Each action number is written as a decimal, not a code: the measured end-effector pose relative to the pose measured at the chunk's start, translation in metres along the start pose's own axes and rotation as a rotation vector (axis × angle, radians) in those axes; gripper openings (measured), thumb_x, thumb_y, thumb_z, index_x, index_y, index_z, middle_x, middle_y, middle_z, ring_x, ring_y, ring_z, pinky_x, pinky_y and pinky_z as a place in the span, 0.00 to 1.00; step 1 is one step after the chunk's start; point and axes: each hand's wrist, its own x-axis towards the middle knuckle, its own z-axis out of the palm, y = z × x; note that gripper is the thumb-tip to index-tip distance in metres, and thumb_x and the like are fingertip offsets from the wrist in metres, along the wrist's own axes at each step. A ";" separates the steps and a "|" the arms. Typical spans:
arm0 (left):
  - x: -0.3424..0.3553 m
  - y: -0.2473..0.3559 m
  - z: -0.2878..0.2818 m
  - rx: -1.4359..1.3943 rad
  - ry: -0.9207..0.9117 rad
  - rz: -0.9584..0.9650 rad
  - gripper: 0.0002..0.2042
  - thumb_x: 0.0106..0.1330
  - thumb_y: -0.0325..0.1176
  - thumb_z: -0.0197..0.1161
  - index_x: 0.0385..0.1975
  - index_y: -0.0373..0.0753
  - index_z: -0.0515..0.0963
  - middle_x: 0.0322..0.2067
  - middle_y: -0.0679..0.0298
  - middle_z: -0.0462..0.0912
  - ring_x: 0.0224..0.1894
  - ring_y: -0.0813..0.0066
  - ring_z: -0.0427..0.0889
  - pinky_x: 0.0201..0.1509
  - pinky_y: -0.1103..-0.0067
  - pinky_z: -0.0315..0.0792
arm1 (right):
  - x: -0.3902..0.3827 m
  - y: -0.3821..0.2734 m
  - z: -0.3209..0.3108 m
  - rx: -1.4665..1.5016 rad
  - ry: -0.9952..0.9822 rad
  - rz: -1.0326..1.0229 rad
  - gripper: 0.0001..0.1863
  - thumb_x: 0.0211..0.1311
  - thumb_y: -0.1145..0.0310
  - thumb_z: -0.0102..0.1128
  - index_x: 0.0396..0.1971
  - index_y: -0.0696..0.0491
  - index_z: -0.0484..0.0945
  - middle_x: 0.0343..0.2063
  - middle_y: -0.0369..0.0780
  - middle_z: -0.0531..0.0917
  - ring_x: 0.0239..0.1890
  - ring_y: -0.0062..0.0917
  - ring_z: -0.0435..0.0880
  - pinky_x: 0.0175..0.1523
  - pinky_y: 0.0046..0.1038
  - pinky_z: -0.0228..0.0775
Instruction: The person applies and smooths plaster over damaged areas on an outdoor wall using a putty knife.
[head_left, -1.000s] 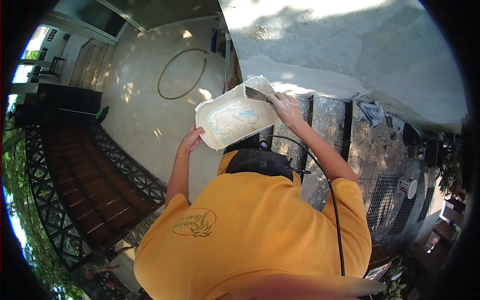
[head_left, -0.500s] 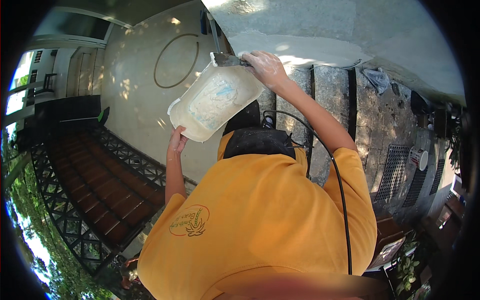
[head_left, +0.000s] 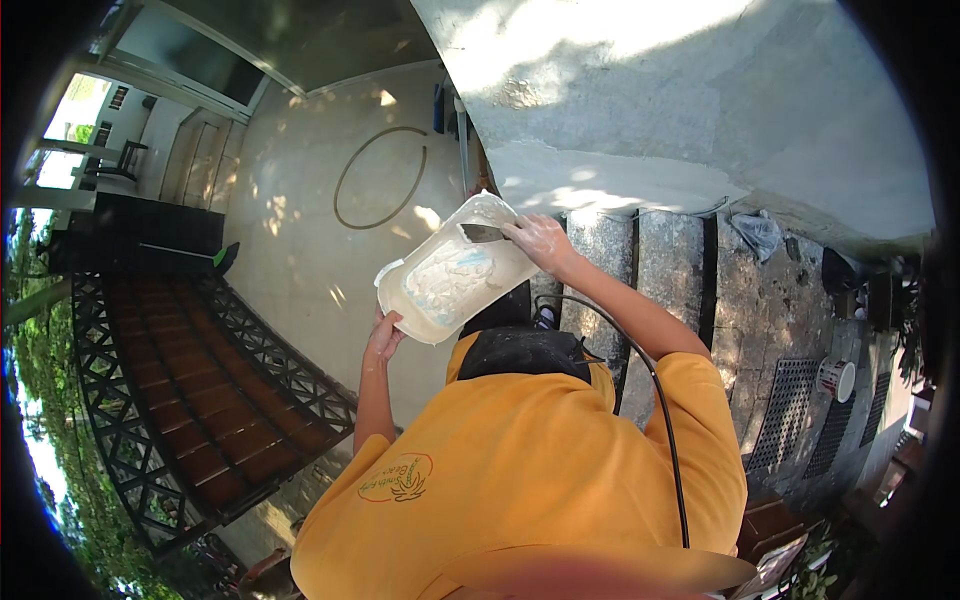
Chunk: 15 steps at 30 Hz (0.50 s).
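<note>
While left grip (head_left: pixel 383 336) clasps pale tub (head_left: pixel 503 275) | right grip (head_left: pixel 543 243) clutches scraper (head_left: pixel 482 233) | sun-flecked floor (head_left: pixel 290 165), grey wall (head_left: pixel 780 110)

A scraper (head_left: pixel 480 233) is jutting from the right hand's (head_left: pixel 541 242) fingers over a tray (head_left: pixel 448 321) the left hand (head_left: pixel 384 336) is gripping.

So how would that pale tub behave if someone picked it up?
The tub probably feels stiff: its walls hold shape with the left hand gripping one end. White paste smeared inside could make it slippery.
</note>
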 end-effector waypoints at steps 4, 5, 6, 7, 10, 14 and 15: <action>0.009 0.007 -0.001 0.050 -0.053 -0.030 0.38 0.59 0.23 0.52 0.72 0.48 0.49 0.60 0.55 0.69 0.54 0.59 0.80 0.49 0.65 0.84 | -0.029 0.015 -0.003 -0.081 -0.074 -0.097 0.22 0.56 0.69 0.57 0.53 0.45 0.75 0.39 0.40 0.79 0.45 0.34 0.81 0.49 0.38 0.74; 0.016 0.009 0.000 0.059 -0.086 -0.033 0.39 0.59 0.23 0.53 0.73 0.48 0.47 0.61 0.54 0.68 0.55 0.57 0.79 0.50 0.62 0.83 | -0.025 0.023 -0.012 -0.145 -0.179 -0.103 0.21 0.56 0.69 0.57 0.52 0.45 0.75 0.38 0.40 0.78 0.45 0.34 0.80 0.49 0.37 0.73; 0.022 0.011 0.001 0.068 -0.119 -0.037 0.40 0.59 0.22 0.53 0.73 0.48 0.46 0.62 0.54 0.67 0.56 0.55 0.79 0.51 0.60 0.83 | -0.019 0.028 -0.020 -0.210 -0.283 -0.107 0.21 0.56 0.68 0.58 0.52 0.45 0.75 0.37 0.39 0.78 0.45 0.33 0.80 0.49 0.37 0.72; 0.024 0.012 -0.001 0.063 -0.130 -0.023 0.40 0.59 0.22 0.53 0.73 0.48 0.46 0.62 0.54 0.67 0.56 0.55 0.79 0.51 0.60 0.83 | -0.019 0.028 -0.027 -0.200 -0.315 -0.091 0.19 0.56 0.68 0.58 0.50 0.44 0.76 0.36 0.39 0.79 0.45 0.33 0.80 0.48 0.36 0.73; 0.022 0.012 0.008 0.085 -0.116 -0.046 0.39 0.58 0.22 0.53 0.73 0.48 0.47 0.61 0.54 0.68 0.56 0.55 0.79 0.51 0.61 0.83 | -0.024 0.055 -0.021 -0.263 -0.304 -0.095 0.17 0.56 0.68 0.58 0.48 0.45 0.76 0.36 0.39 0.79 0.44 0.33 0.80 0.47 0.35 0.74; 0.031 0.015 0.012 0.165 -0.123 -0.045 0.40 0.57 0.22 0.53 0.72 0.49 0.48 0.60 0.55 0.69 0.56 0.55 0.79 0.51 0.60 0.83 | -0.014 0.045 -0.024 -0.304 -0.388 -0.170 0.15 0.57 0.69 0.57 0.46 0.46 0.75 0.35 0.40 0.80 0.45 0.33 0.81 0.47 0.35 0.74; 0.032 0.015 0.014 0.178 -0.105 -0.052 0.40 0.57 0.22 0.53 0.72 0.49 0.48 0.60 0.55 0.69 0.56 0.56 0.79 0.52 0.59 0.82 | -0.009 0.037 -0.036 -0.246 -0.279 -0.222 0.16 0.57 0.70 0.57 0.47 0.46 0.74 0.34 0.40 0.79 0.44 0.33 0.81 0.47 0.35 0.74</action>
